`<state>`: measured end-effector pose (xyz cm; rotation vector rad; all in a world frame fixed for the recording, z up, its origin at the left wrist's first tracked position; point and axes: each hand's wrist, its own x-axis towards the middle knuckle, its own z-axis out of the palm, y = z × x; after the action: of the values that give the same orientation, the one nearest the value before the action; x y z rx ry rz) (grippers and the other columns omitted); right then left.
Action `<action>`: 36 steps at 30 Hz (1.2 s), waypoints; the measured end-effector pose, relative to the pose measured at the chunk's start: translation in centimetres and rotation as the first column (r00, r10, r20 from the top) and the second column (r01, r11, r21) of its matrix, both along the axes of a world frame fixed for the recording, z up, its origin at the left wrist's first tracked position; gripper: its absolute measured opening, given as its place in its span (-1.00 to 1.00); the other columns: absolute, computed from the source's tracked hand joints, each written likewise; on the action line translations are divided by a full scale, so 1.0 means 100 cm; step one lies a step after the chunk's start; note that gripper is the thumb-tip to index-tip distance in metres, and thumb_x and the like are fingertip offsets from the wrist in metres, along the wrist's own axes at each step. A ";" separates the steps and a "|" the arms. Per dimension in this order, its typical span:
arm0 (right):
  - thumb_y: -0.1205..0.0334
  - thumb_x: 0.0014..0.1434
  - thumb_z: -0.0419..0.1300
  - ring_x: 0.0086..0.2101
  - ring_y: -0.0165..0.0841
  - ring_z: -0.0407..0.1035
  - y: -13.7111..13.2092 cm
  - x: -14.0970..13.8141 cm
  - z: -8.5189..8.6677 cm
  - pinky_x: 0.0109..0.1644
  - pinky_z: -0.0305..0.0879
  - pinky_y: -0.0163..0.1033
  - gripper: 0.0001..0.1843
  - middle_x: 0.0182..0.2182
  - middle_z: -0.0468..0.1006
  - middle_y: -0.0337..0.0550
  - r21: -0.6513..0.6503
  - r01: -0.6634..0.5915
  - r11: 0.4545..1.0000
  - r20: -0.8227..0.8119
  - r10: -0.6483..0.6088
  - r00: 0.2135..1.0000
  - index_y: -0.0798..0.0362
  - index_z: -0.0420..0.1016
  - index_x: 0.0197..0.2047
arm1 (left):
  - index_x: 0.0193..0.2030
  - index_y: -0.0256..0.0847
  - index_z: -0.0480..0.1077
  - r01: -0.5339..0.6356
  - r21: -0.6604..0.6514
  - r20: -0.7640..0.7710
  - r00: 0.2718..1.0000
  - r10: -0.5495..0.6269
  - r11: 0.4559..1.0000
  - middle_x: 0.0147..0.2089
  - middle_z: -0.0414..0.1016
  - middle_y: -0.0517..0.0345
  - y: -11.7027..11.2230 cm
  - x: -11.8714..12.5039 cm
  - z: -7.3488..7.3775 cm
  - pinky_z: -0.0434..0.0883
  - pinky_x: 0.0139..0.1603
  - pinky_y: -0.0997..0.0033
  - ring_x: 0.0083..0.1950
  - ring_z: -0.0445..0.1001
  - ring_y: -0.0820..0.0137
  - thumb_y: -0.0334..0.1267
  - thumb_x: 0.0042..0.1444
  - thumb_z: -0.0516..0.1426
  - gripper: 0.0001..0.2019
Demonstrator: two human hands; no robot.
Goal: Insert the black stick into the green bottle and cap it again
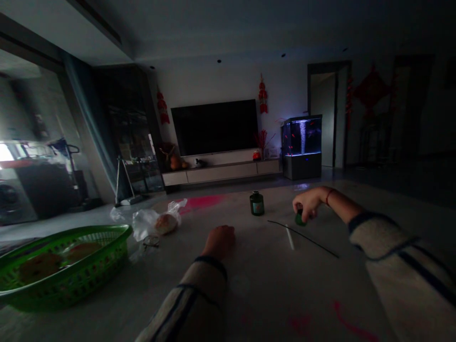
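My right hand is closed from above around a small green bottle, its upper part covered by my fingers. To its left a dark green bottle with a pale label stands upright on the table. A long thin dark stick lies slantwise below my right hand, across a short white stick. My left hand rests on the table, its fingers curled in and partly hidden on the far side; nothing shows in it.
A green plastic basket holding round items is at the left. Beside it are a bread roll, a clear plastic bag and eyeglasses. Beyond the table stand a low cabinet and a lit aquarium.
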<state>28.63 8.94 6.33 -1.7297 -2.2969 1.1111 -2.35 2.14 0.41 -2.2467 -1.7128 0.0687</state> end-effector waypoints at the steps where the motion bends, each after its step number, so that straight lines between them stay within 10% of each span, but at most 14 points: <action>1: 0.44 -0.36 0.31 -0.65 -0.46 0.32 0.002 -0.001 0.001 -0.50 0.33 -0.28 -0.61 -0.61 0.40 -0.34 0.084 0.013 0.996 -0.099 -0.004 0.995 0.16 0.32 -0.37 | -0.20 -0.33 0.37 -0.001 0.000 0.001 1.000 0.001 1.000 -0.20 0.47 -0.15 0.000 0.000 0.000 0.39 -0.21 0.31 -0.14 0.47 0.26 -0.36 0.15 -0.12 -0.73; 7: 0.45 -0.15 0.18 -0.44 -0.50 0.36 0.007 -0.018 0.009 -0.25 0.34 -0.34 -0.74 -0.45 0.36 -0.30 0.245 0.268 0.932 -0.758 0.012 0.652 0.07 0.17 -0.39 | -0.23 -0.35 0.37 0.012 -0.010 -0.002 1.000 -0.012 1.000 -0.20 0.47 -0.15 0.001 -0.001 0.000 0.39 -0.21 0.31 -0.14 0.47 0.23 -0.38 0.11 -0.08 -0.77; 12: 0.42 -0.08 0.14 -0.25 -0.44 0.38 0.019 -0.039 0.031 -0.10 0.30 -0.30 -0.81 -0.32 0.44 -0.19 0.253 0.388 0.886 -0.932 0.116 0.342 0.06 0.21 -0.36 | -0.22 -0.33 0.37 0.004 -0.023 0.017 1.000 -0.004 1.000 -0.21 0.48 -0.14 0.000 0.000 0.001 0.39 -0.22 0.31 -0.16 0.48 0.25 -0.37 0.13 -0.09 -0.77; 16: 0.35 -0.07 0.16 -0.15 -0.34 0.37 0.038 -0.075 0.045 -0.10 0.30 -0.24 -0.85 -0.26 0.48 -0.10 0.344 0.444 0.827 -0.869 0.102 0.484 0.11 0.30 -0.35 | -0.23 -0.33 0.38 0.008 -0.016 0.029 1.000 -0.007 1.000 -0.21 0.48 -0.14 -0.004 0.000 0.002 0.39 -0.20 0.30 -0.13 0.47 0.24 -0.37 0.13 -0.08 -0.77; 21: 0.30 -0.12 0.25 -0.11 -0.29 0.35 0.056 -0.128 0.020 -0.08 0.26 -0.24 -0.53 -0.11 0.44 0.00 0.647 0.569 0.508 -0.536 -0.228 0.813 0.16 0.28 -0.09 | -0.25 -0.31 0.39 0.007 -0.007 0.030 1.000 -0.007 1.000 -0.21 0.49 -0.12 -0.008 0.000 0.005 0.41 -0.21 0.29 -0.15 0.48 0.23 -0.36 0.13 -0.09 -0.76; 27: 0.29 -0.09 0.23 -0.14 -0.24 0.37 0.064 -0.138 -0.026 -0.12 0.26 -0.22 -0.53 -0.18 0.48 0.00 0.672 0.475 0.568 -0.383 -0.282 0.880 0.12 0.28 -0.06 | -0.24 -0.36 0.39 0.012 -0.003 0.042 0.999 -0.012 1.000 -0.22 0.48 -0.17 -0.007 -0.001 0.003 0.41 -0.21 0.26 -0.14 0.47 0.20 -0.34 0.13 -0.09 -0.75; 36: 0.07 -0.26 0.34 -0.29 -0.31 0.40 0.072 -0.126 -0.036 -0.30 0.29 -0.33 -0.46 -0.30 0.49 -0.05 0.604 0.367 0.708 -0.270 -0.252 0.929 0.16 0.35 -0.22 | -0.24 -0.34 0.38 0.045 -0.004 0.043 0.998 -0.045 0.999 -0.22 0.47 -0.16 -0.004 0.000 0.000 0.39 -0.20 0.24 -0.15 0.46 0.20 -0.37 0.11 -0.07 -0.78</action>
<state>16.02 16.11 2.70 -1.5626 -1.8512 0.3066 -2.33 1.74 0.45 -2.3051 -1.6843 0.0155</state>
